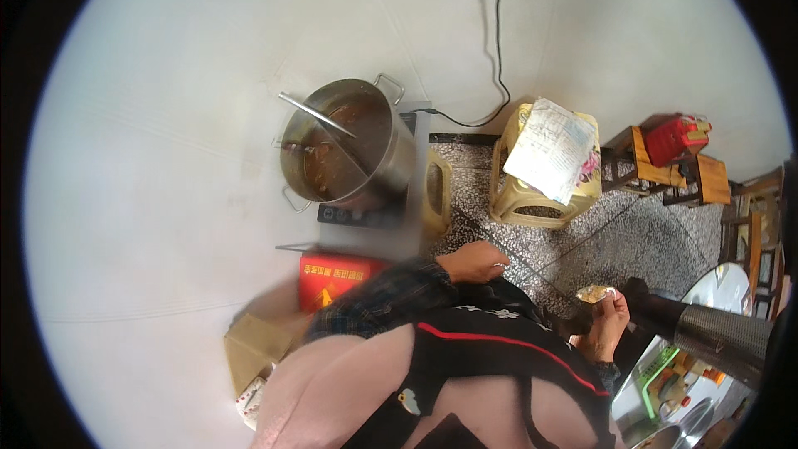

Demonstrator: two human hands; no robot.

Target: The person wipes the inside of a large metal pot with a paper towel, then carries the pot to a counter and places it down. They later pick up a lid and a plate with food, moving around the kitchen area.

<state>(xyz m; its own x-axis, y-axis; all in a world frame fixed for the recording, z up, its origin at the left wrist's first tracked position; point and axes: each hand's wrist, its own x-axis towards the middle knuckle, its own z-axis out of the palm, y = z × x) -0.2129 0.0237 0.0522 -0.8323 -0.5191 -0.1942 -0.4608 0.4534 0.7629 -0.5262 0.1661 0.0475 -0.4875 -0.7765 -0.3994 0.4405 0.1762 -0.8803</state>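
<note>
My left hand (475, 263) is closed in front of my apron; a small whitish bit shows at its fingertips, too small to name. My right hand (608, 324) is out to the right, pinching a small clear packet (595, 293) with yellowish-brown contents by its edge. To the left, a tall steel pot (397, 168) with side handles stands on a black-topped electric cooker (366, 216). Brown liquid with bits in it (345, 154) fills part of the pot. A long metal utensil handle (312, 111) leans over the rim; its lower end is hidden in the liquid.
Papers (550, 150) lie on a yellow plastic stool (544, 214). Beyond stand wooden stools (652, 168) with a red container (675, 140). A dark metal pipe (721, 337) crosses the right side, near a table with a green basket (652, 378). A red box (332, 276) sits beside the cooker.
</note>
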